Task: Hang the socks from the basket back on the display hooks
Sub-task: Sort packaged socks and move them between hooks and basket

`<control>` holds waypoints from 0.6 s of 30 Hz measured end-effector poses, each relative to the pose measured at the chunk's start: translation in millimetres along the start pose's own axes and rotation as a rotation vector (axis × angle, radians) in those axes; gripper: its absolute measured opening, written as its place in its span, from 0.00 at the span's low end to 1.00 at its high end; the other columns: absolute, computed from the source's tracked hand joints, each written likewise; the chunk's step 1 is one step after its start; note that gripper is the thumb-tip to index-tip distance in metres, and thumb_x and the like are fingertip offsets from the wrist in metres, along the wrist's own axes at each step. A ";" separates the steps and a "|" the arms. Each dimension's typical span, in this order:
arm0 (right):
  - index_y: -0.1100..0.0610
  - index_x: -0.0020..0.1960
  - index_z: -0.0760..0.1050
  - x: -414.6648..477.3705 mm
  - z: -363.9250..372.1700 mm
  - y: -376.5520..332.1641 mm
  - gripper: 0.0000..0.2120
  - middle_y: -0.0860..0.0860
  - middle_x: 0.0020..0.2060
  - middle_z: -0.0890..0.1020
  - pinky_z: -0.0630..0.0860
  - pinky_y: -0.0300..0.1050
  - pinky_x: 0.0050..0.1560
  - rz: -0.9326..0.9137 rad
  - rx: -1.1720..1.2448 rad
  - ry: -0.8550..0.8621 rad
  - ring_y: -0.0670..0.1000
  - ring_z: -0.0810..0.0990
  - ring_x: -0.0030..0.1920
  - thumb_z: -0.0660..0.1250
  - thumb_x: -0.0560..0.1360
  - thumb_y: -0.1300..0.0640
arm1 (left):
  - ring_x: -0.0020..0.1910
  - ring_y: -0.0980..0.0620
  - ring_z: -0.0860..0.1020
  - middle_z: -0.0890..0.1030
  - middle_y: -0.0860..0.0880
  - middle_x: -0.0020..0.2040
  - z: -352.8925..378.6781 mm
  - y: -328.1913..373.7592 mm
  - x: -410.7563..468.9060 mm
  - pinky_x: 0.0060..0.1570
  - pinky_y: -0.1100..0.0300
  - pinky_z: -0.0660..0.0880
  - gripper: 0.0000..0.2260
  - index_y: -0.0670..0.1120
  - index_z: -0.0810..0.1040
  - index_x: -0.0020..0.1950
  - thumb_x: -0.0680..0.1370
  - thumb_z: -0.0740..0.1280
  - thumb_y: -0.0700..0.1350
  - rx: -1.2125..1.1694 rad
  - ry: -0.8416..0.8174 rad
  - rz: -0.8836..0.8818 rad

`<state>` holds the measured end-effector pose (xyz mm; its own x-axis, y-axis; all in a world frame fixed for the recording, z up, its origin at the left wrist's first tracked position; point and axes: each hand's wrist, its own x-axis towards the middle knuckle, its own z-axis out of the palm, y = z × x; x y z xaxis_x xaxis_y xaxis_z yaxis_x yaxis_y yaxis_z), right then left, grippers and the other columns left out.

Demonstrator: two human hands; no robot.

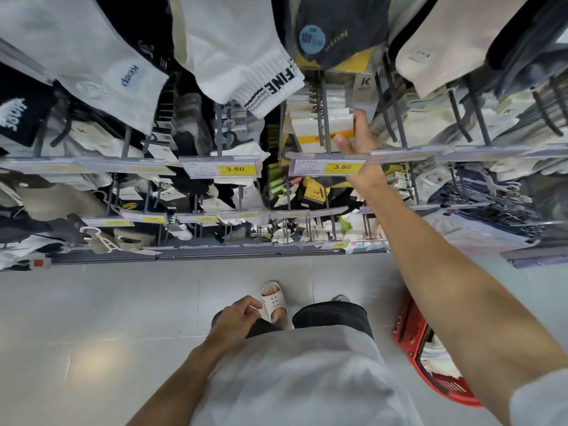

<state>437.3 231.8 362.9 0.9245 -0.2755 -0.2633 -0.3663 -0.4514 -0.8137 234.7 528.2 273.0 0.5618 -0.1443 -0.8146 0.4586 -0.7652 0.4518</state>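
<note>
The right hand (356,136) is stretched into the upper centre-right of the frame, where a white-and-yellow sock pack (307,127) is pinched between thumb and fingers. The pack's card is crossed by the rod of a grey hook (325,127), at the front of a row of similar packs. The left hand (238,316) is held low at centre beside the thigh, fingers loosely curled with nothing gripped. A price label (327,166) marked 3.80 is mounted just below the right hand. A red basket (407,330) is set on the grey floor (92,302) at lower right, partly hidden by the right forearm, with pale socks (430,353) seen inside.
</note>
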 end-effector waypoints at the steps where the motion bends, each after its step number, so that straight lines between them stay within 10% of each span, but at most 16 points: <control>1: 0.61 0.52 0.68 2.1 0.3 0.0 0.02 0.49 0.34 0.67 0.67 0.28 0.29 -0.062 -0.006 0.021 0.39 0.73 0.28 0.61 0.82 0.65 | 0.55 0.48 0.80 0.83 0.48 0.56 0.7 1.5 1.6 0.62 0.50 0.75 0.08 0.52 0.79 0.56 0.81 0.62 0.44 0.004 0.002 -0.016; 10: 0.60 0.62 0.75 -21.7 12.7 30.5 0.11 0.49 0.45 0.82 0.75 0.29 0.39 -0.117 -0.039 -0.003 0.36 0.82 0.41 0.62 0.80 0.60 | 0.50 0.50 0.82 0.84 0.49 0.50 32.8 34.7 9.0 0.56 0.53 0.78 0.06 0.54 0.79 0.52 0.80 0.64 0.44 0.053 -0.048 -0.016; 13: 0.58 0.67 0.69 -61.7 -2.9 73.1 0.16 0.57 0.61 0.78 0.75 0.48 0.53 -0.120 -0.106 -0.025 0.57 0.80 0.58 0.62 0.80 0.60 | 0.45 0.49 0.82 0.84 0.48 0.47 59.2 54.3 16.1 0.39 0.56 0.74 0.06 0.56 0.78 0.46 0.79 0.65 0.44 0.081 -0.067 -0.035; 18: 0.58 0.71 0.69 -186.0 -60.5 214.2 0.20 0.59 0.64 0.77 0.75 0.53 0.61 0.123 -0.081 -0.140 0.60 0.78 0.61 0.61 0.80 0.63 | 0.38 0.48 0.81 0.84 0.47 0.47 129.0 91.0 28.8 0.30 0.58 0.69 0.04 0.60 0.80 0.45 0.74 0.67 0.50 0.143 -0.128 -0.023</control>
<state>180.5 135.1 269.0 0.8760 -0.2140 -0.4322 -0.4790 -0.4903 -0.7281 203.7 373.4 243.7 0.4561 -0.1976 -0.8677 0.3627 -0.8491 0.3840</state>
